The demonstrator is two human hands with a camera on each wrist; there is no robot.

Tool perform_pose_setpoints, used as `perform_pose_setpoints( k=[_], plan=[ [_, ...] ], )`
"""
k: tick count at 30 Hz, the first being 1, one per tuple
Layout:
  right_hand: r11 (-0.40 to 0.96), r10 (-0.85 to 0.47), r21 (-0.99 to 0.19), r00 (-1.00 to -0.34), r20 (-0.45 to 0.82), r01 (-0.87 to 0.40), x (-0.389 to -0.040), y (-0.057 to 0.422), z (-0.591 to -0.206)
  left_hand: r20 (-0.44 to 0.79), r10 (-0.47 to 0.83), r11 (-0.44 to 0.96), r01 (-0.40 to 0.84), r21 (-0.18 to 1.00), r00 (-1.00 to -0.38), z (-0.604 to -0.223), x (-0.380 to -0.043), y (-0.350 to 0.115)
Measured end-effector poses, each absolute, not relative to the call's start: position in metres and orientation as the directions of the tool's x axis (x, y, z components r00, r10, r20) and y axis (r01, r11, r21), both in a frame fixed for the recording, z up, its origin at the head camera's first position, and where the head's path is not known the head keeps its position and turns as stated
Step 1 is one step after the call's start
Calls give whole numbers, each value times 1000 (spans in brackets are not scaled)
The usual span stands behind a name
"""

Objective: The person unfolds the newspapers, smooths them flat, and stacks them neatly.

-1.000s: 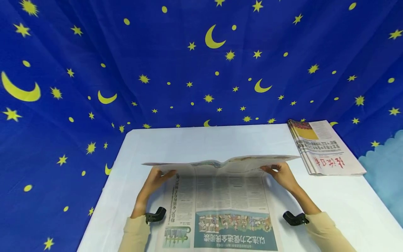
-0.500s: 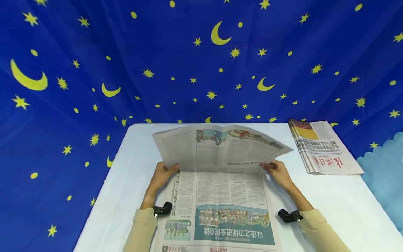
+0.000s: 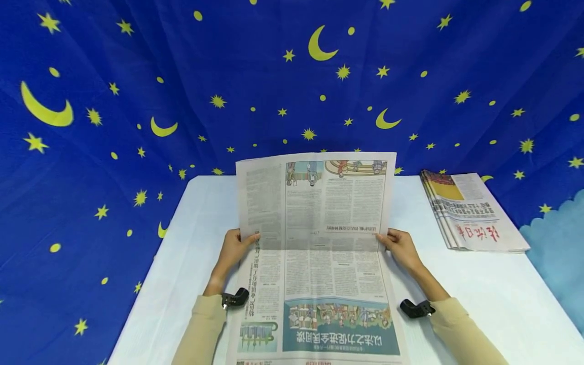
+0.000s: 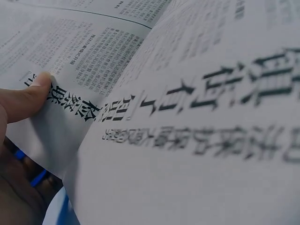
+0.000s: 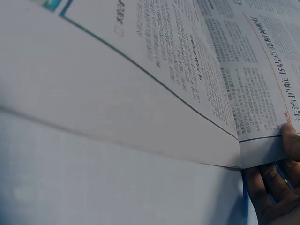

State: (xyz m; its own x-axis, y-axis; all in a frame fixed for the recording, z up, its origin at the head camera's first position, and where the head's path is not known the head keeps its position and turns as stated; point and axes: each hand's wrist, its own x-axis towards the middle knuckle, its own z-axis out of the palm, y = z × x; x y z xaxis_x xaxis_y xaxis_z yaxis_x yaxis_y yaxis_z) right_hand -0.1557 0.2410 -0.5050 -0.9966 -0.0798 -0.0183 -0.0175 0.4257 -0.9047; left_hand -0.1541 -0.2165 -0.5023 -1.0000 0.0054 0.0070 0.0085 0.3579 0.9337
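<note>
Paper (image 3: 303,268): central on the table (image 3: 483,286), far half raised.
Left hand (image 3: 234,251): pinches its left edge.
Right hand (image 3: 402,248): pinches its right edge; we judge 2 grips support that raised half.
Stack (image 3: 479,215): far right, likely for space.

Newspaper (image 3: 315,274) blocks middle; its far half stands raised off table (image 3: 196,218), screening straight reach toward far side. Left hand (image 3: 234,249) and right hand (image 3: 402,248) grip its sides, barring passage at fold. Room to pass: strip left of left hand, narrower gap between right hand and paper stack (image 3: 481,223), wider area near side of stack. Curtain (image 3: 255,66) walls off far side.
</note>
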Motion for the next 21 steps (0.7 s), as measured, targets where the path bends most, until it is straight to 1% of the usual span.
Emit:
perform_pose_setpoints(
  k=[4, 8, 14, 18, 21],
  plan=[
    [468, -63, -884, -998, -25, -7, -158, 241, -505, 4, 1, 350, 4, 937, -1000, -504, -156, -217],
    [515, -47, -857, -998, -47, 16, -161, 241, -505, 24, -2, 373, 22, 928, -1000, -506, -160, -218],
    [549, 8, -834, -998, -63, 57, -166, 238, -506, 45, 46, 381, 59, 923, -998, -504, -165, -221],
    [561, 24, -824, -996, -82, 81, -169, 236, -508, 44, 73, 436, 71, 897, -996, -504, -167, -226],
    [577, 16, -813, -997, -79, 74, -170, 237, -507, 37, 85, 489, 74, 869, -996, -503, -169, -228]
  ],
)
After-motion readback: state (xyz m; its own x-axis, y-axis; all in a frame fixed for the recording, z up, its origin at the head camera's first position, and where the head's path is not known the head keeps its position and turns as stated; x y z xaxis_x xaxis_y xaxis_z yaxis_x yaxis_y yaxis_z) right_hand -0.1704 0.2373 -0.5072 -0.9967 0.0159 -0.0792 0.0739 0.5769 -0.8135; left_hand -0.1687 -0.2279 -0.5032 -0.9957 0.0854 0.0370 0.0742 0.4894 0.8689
